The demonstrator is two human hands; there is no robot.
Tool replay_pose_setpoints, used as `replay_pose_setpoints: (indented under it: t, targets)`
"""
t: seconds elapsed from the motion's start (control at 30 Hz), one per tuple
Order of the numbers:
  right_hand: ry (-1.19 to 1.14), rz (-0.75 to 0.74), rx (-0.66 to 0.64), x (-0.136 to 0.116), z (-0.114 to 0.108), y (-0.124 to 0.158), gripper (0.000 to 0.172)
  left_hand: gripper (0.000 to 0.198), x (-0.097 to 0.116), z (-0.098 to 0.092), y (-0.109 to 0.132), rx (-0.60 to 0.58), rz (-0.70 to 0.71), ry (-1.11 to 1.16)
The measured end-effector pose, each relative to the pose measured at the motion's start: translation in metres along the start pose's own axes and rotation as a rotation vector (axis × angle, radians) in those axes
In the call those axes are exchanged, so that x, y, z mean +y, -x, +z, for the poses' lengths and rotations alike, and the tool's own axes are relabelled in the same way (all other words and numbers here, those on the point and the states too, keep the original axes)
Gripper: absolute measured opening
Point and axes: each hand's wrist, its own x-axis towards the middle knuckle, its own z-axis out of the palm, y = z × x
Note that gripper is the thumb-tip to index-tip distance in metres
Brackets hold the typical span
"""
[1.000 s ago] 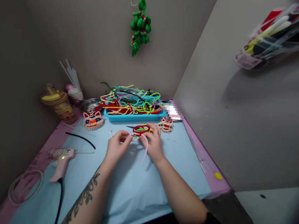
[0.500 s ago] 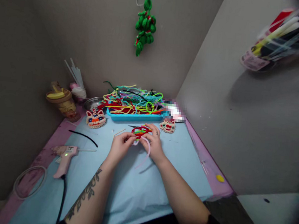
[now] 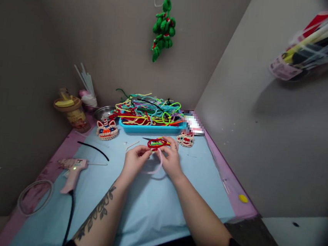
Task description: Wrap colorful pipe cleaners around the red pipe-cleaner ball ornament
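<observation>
A pale pink pipe cleaner (image 3: 159,166) runs from between my fingers and curves down and left in a loop over the table. My left hand (image 3: 135,159) is closed, with thumb and forefinger pinched at the near edge of the work. My right hand (image 3: 172,160) is closed around the pink pipe cleaner from the other side. Just beyond the fingertips is a cluster of red loops (image 3: 156,143) with green and yellow strands. A dark pointed tip (image 3: 146,138) sticks out on its left. I cannot tell whether the cluster is held or lies on the table.
A blue tray (image 3: 152,129) heaped with coloured pipe cleaners stands at the back. Two lion-head figures, one left (image 3: 107,130) and one right (image 3: 185,139), flank it. On the left lie a pink glue gun (image 3: 73,174) with its cord and a black pipe cleaner (image 3: 94,150).
The free end of the pink pipe cleaner has swung left and up toward my left hand. My hands stay close together. The whole view has shifted slightly.
</observation>
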Motion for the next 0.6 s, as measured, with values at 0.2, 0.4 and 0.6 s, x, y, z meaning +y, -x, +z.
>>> replay_pose_setpoints:
  t: [0.2,0.4,0.6]
  targets:
    - [-0.038,-0.015,-0.097,0.003,0.000,0.000,0.010,0.019,-0.005,-0.001,-0.003,-0.039,0.035,-0.052]
    - [0.027,-0.055,-0.019,-0.002,0.002,0.002,0.012,0.016,0.003,0.007,0.006,0.184,0.165,-0.171]
    - [0.217,-0.083,0.080,-0.003,0.004,0.006,0.013,0.019,0.005,0.016,0.018,-0.037,0.269,-0.417]
